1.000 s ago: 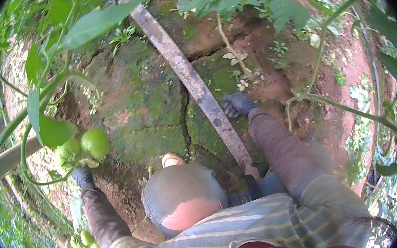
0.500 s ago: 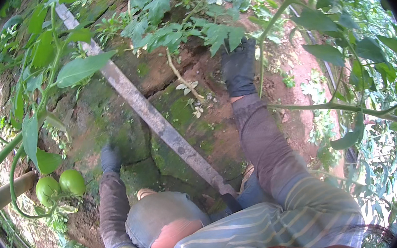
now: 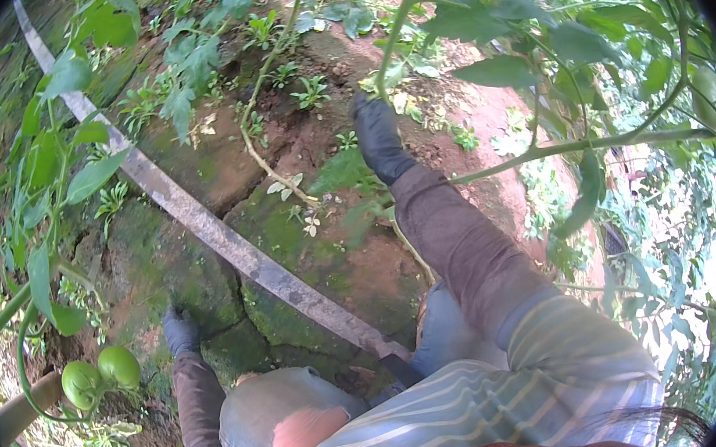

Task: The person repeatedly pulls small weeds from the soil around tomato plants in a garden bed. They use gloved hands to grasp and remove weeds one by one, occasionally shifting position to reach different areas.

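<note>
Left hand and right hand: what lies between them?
Head view: mossy soil, a long flat strip slanting across, then a thin stem and leaves nearer the right hand.

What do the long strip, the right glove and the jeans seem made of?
Strip: perhaps metal or wood; its blotchy, grimy matte surface leaves that open.
Right glove: probably rubber or coated fabric; smooth, dark, creased, faint sheen.
Jeans: likely denim; faded blue, matte, ragged at the torn knee.

Outdoor plot. Ground is reddish-brown soil (image 3: pixel 487 112), split by dark cracks (image 3: pixel 242 300) and patched with green moss (image 3: pixel 280 232). Small weeds (image 3: pixel 312 93) dot the far soil. Dense foliage (image 3: pixel 668 232) crowds the right; daylight there glares white between leaves.
</note>
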### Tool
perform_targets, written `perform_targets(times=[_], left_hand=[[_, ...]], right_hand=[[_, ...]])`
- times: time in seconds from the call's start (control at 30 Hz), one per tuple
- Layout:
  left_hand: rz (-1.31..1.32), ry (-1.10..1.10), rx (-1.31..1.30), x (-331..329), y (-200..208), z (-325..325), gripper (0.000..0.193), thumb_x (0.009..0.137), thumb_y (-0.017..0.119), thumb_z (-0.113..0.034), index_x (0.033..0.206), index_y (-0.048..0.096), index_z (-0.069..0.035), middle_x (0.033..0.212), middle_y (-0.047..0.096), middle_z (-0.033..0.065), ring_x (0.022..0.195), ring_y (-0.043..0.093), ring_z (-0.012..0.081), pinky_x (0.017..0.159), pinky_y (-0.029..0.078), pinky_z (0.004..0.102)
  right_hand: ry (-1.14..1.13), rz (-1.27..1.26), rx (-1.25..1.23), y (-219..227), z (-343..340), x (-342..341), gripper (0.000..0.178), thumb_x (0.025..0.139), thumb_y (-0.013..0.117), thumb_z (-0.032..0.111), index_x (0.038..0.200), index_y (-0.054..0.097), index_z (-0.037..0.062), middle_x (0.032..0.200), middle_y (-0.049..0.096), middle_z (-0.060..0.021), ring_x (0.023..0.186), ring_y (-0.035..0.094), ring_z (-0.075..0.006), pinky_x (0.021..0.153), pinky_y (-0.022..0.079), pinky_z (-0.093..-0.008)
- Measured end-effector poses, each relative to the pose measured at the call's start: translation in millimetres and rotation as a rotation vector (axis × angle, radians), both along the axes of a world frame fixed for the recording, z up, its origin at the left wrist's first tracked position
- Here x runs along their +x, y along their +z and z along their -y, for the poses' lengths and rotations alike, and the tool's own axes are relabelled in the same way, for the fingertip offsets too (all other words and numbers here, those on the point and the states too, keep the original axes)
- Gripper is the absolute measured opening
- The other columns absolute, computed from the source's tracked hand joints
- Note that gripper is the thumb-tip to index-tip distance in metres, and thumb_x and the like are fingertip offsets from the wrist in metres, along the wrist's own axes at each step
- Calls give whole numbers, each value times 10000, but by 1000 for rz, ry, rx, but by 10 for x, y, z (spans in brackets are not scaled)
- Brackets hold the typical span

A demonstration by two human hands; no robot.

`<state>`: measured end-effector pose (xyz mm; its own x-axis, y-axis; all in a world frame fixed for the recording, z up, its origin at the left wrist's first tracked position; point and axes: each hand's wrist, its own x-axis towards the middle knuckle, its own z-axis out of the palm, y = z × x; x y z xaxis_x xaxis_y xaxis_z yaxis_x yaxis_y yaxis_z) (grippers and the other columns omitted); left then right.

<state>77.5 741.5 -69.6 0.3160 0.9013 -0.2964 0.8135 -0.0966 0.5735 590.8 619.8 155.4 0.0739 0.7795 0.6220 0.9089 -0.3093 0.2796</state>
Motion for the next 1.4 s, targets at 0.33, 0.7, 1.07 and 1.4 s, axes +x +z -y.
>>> perform_targets(times=[0.33,0.7,1.07,1.4], left_hand=[[-55,-40,-4,-11,-41,7,213,799,606,-141,970,594,-15,965,607,205,926,572,387,821,453,442],[-131,-48,35,43,73,34,188,811,591,-164,950,592,-37,951,597,193,924,565,377,816,454,444],[-178,-89,70,51,145,129,233,795,592,-152,996,586,-35,1005,591,210,956,562,385,832,460,458],[-169,-53,48,32,77,158,245,793,593,-152,1009,585,-37,1016,588,221,989,549,394,857,454,452]], right_hand=[[187,-969,-1500,707,894,-1340,305,850,569,301,974,640,31,893,638,-187,859,623,-340,785,486,-447],[30,-1213,474,2156,2236,-21,522,909,544,385,1305,453,57,1253,506,-147,1091,538,-269,935,453,-416],[109,-1115,-44,2218,2156,325,454,916,511,362,1195,522,4,1201,528,-112,1007,573,-249,922,449,-372],[11,-1108,417,1620,2095,-143,150,914,578,131,988,631,13,938,623,-55,850,579,-187,835,464,-343]])
